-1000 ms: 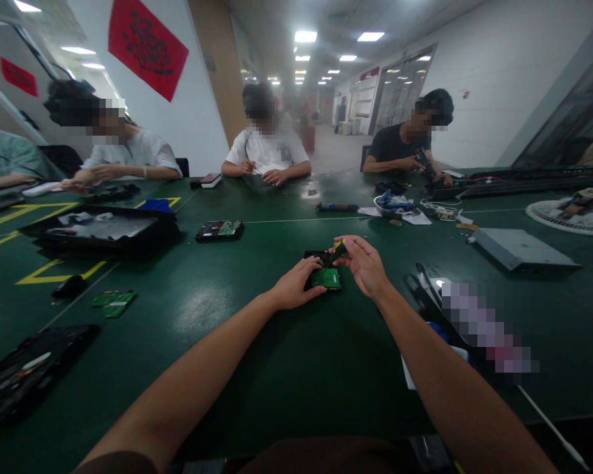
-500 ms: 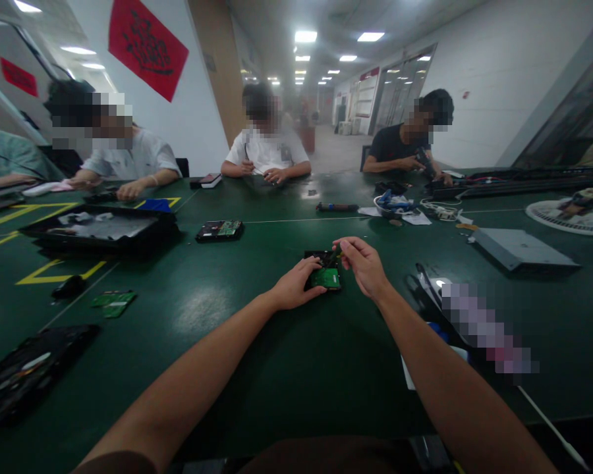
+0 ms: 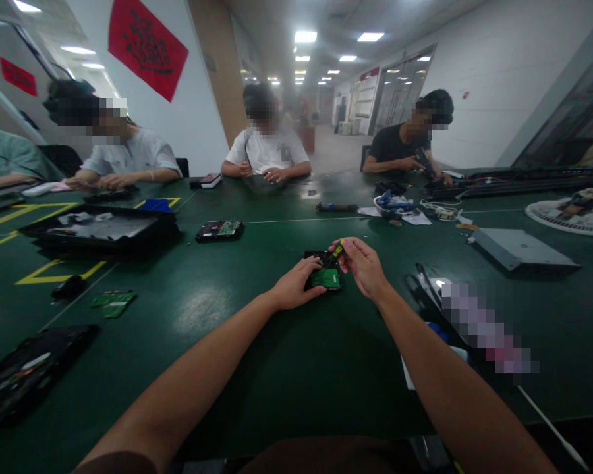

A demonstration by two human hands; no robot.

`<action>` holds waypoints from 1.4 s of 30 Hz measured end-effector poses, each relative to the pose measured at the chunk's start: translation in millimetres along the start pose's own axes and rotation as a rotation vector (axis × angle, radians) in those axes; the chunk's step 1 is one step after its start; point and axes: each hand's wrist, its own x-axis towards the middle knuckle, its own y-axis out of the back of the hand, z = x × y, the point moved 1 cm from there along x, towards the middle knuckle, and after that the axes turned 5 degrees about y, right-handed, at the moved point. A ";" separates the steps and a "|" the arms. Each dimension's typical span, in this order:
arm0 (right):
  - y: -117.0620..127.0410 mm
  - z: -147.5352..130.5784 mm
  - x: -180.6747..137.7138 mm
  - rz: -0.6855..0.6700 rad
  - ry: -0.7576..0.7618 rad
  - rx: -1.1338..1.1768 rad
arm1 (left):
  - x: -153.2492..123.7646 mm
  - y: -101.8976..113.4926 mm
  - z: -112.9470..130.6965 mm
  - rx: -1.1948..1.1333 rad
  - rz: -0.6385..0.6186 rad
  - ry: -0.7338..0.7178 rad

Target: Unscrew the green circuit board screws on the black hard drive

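A small black hard drive (image 3: 335,286) with a green circuit board (image 3: 325,277) lies flat on the table before me. My left hand (image 3: 299,283) grips it from the left, fingers over the far part and thumb at the near edge. Between the pinched fingers of my right hand (image 3: 362,263) is a screwdriver (image 3: 338,249) with a black and yellow handle. It slants down to the left over the drive. Its tip is too small to make out against the dark casing.
Another hard drive (image 3: 220,230) lies farther off, left of centre. Nearer on the left are a loose green circuit board (image 3: 113,303), a black casing (image 3: 34,372) and a black tray (image 3: 101,227). A grey metal box (image 3: 526,249) sits right. Several people work across the green table (image 3: 257,388).
The fingers of my right hand have shifted on the screwdriver, and more of its yellow and black handle shows. My left hand and the hard drive have stayed in place.
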 end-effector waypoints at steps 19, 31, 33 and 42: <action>-1.7 -0.8 -1.3 -0.012 -0.036 0.059 | 0.9 -2.6 -3.0 0.005 0.000 -0.006; -5.2 0.3 -1.9 0.007 -0.038 0.062 | 0.0 -1.2 -1.4 -0.008 0.013 -0.012; -4.3 -0.4 -1.7 -0.003 -0.037 0.068 | 0.4 -2.1 -2.1 -0.009 0.017 -0.015; -2.1 -0.5 -2.1 -0.015 -0.042 -0.021 | 0.1 -1.5 -1.6 0.008 0.006 -0.009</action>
